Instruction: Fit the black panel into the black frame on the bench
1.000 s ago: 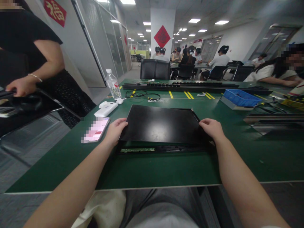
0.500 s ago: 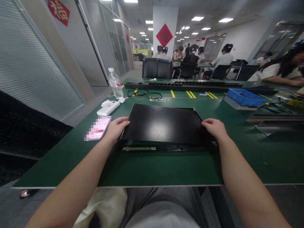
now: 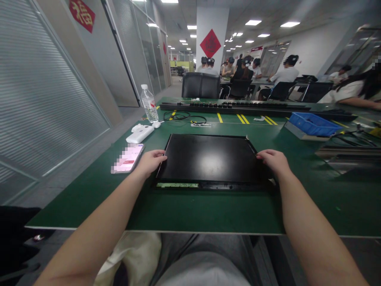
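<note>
A flat black panel lies on the green table in front of me, resting in a dark frame whose near edge shows a green circuit strip. My left hand grips the panel's left edge with fingers curled round it. My right hand holds the right edge the same way. Both forearms reach in from the near side.
A phone, a white device and a water bottle lie to the left. A black cable and a long black bar lie behind. A blue tray sits right. Several people sit at far tables.
The panel's far edge has come down, so it now lies flatter in the frame. The person in black at the left has gone from view.
</note>
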`<state>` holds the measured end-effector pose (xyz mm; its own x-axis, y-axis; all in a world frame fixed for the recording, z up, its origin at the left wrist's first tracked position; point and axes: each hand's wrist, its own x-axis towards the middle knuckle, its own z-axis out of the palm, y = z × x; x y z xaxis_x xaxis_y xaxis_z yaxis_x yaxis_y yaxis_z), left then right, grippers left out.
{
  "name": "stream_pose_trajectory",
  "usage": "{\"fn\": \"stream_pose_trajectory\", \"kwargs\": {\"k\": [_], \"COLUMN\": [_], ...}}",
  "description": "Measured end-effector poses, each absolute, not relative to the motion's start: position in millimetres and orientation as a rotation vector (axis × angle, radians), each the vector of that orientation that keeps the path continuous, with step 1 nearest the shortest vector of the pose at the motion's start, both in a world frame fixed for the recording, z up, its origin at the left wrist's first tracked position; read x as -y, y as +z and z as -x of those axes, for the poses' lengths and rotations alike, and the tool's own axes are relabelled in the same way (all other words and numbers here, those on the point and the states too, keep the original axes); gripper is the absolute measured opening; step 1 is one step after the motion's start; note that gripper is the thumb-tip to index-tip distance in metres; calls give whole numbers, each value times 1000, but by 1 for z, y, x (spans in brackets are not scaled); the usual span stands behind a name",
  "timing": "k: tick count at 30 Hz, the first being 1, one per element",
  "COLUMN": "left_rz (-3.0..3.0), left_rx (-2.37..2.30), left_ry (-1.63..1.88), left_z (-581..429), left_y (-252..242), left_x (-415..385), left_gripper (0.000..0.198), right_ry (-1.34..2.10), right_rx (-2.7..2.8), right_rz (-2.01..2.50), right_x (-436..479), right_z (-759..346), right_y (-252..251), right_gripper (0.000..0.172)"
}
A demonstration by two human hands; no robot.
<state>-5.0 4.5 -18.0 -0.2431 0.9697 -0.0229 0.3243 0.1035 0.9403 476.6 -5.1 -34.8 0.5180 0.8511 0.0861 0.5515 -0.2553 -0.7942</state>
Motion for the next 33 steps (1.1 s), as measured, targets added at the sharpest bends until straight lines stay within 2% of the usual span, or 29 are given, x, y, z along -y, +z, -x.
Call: {"fn": "stream_pose_trajectory", "kwargs": {"k": [8, 25, 33], "left_rz": [-1497, -1644, -1695], "left_rx": [-1741, -1695, -1738], "left_ry": [1071, 1012, 987], "left_z": [7, 11, 14], "left_y": [-25, -28, -31], "left_x": [-7, -11, -15], "left_gripper": [18, 11, 14], "right_ry": [569, 604, 580], "right_rx": [1077, 1057, 1090], "right_rz": [1849, 1789, 1780], "right_x": [6, 4, 3], "right_z": [-477, -481, -483], "right_y": [-36, -40, -42], "right_gripper": [27, 26, 30]}}
